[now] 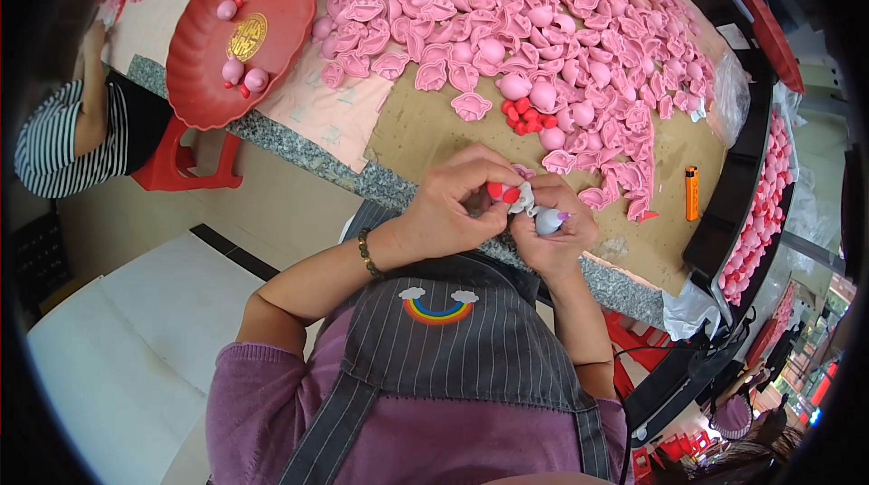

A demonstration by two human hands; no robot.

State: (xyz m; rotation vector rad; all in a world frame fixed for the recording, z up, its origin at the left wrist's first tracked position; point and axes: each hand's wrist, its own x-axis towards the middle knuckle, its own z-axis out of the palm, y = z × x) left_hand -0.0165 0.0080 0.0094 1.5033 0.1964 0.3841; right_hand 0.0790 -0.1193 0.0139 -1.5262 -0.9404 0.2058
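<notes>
My hands meet over the table's near edge. In the closed fingers of my left hand (457, 204) is a small glossy red bow-shaped piece (503, 193). My right hand (559, 236) is closed around a small pale bottle (549, 221) with a purple tip. Between the fingertips of both hands shows a crumpled greyish-white bit (523, 200); I cannot tell what it is. Just beyond my hands lie a cluster of small red pieces (527, 117) and a wide spread of pink moulded shell-like pieces (434, 76), with round pink balls (515, 87) among them.
On the left, a red scalloped plate (195, 78) carries three pink balls with red bits. An orange lighter-like stick (692, 194) lies at the right. Past it, a black tray (720, 223) holds many pink-and-red pieces. A red stool (195, 164) and a person in stripes (68, 137) are at left.
</notes>
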